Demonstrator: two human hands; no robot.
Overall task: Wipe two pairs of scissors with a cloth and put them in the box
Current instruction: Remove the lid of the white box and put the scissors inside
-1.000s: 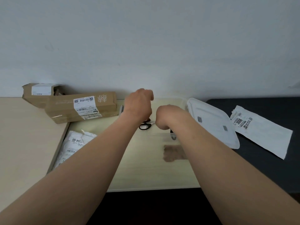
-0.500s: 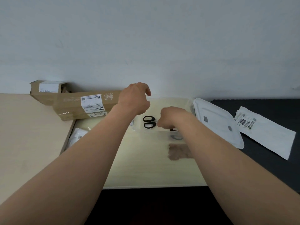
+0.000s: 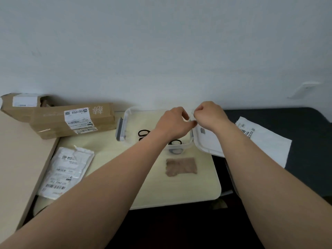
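Observation:
A clear plastic box (image 3: pixel 126 113) with grey clips stands on the cream table. Two pairs of black-handled scissors lie inside it, one (image 3: pixel 143 134) toward the left and one (image 3: pixel 175 142) at the near right corner, both partly hidden by my left arm. Its white lid (image 3: pixel 208 142) lies against the box's right side. My left hand (image 3: pixel 173 123) and my right hand (image 3: pixel 210 115) meet at the lid's far left corner, fingers curled and pinching its edge. A brown cloth (image 3: pixel 181 167) lies flat in front of the box.
Two cardboard parcels (image 3: pixel 71 121) sit at the back left by the wall. One white mail bag (image 3: pixel 66 169) lies at the left, another (image 3: pixel 265 142) on the dark table (image 3: pixel 305 126) at the right. The cream table's front edge (image 3: pixel 179 203) is near.
Both hands have left the inside of the box, where the right hand was at the scissors, and moved right to the lid's edge. Both scissors now lie in the box.

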